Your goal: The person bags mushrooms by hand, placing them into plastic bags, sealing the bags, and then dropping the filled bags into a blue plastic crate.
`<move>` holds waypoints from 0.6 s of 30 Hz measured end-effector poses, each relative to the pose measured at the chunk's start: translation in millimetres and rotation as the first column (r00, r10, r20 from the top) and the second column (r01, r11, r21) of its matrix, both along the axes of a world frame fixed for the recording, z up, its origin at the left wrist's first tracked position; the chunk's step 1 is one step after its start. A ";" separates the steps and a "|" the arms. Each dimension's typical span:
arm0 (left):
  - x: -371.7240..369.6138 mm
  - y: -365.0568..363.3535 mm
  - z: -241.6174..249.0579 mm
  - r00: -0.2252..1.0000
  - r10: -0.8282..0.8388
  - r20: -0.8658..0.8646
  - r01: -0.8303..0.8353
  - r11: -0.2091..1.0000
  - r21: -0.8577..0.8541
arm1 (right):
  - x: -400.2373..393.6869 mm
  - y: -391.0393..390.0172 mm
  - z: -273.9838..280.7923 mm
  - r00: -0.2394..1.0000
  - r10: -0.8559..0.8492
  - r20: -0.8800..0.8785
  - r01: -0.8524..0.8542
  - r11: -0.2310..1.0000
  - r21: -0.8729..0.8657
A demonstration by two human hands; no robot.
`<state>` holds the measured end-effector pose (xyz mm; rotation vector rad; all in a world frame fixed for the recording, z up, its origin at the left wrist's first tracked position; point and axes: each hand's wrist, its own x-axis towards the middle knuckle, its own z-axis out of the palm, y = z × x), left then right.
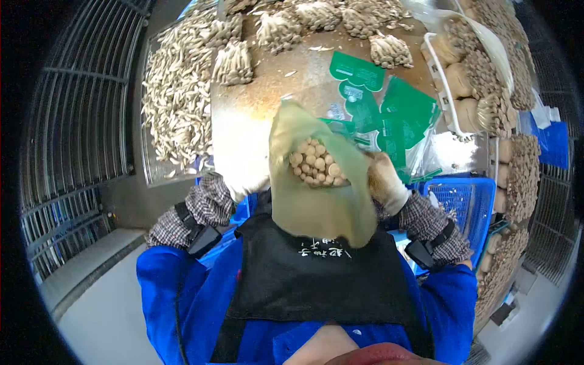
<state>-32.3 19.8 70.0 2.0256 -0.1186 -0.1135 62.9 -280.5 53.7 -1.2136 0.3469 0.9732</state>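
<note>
A pale green plastic bag is held upright before my apron, its wide mouth facing up at me. Inside it sits a bunch of mushrooms with small round beige caps. My right hand, in a stained white glove, grips the bag's right side with the fingers closed. On the other side, my left hand, also white-gloved, holds the bag's left edge; its fingertips are partly hidden behind the plastic and washed out by glare. Green printed bags lie fanned out on the table just beyond.
A clear tray of loose mushrooms stands at the left. Mushroom clusters line the table's back. At the right are a white crate of mushroom blocks, a blue basket and stacked mushroom blocks.
</note>
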 end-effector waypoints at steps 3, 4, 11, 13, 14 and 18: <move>-33.5 -3.7 -18.9 0.998 -0.055 -0.006 0.055 0.995 0.086 | -25.4 -1.3 -23.1 0.955 0.246 0.166 -0.205 0.951 -0.231; -44.9 -6.7 -51.4 0.999 0.017 0.045 -0.015 0.999 -0.032 | -28.8 1.0 -31.7 0.952 0.262 0.159 -0.222 0.947 -0.231; -73.9 -3.4 -150.5 0.961 0.147 -0.236 -0.183 0.973 -0.140 | -35.1 19.2 -52.1 0.630 0.592 0.502 -0.287 0.779 -0.558; -62.5 -3.0 -161.2 0.978 0.130 -0.165 -0.129 0.991 0.021 | -36.6 32.1 -42.5 0.714 0.591 0.374 -0.375 0.775 -0.510; -57.6 -1.9 -166.5 0.984 0.118 -0.137 -0.104 0.989 0.106 | -41.0 20.1 -86.9 0.619 0.551 0.560 -0.330 0.829 -0.452; -37.2 5.3 -186.2 0.997 0.063 -0.055 -0.039 0.932 0.359 | -29.0 26.1 -76.5 0.740 0.561 0.371 -0.399 0.811 -0.429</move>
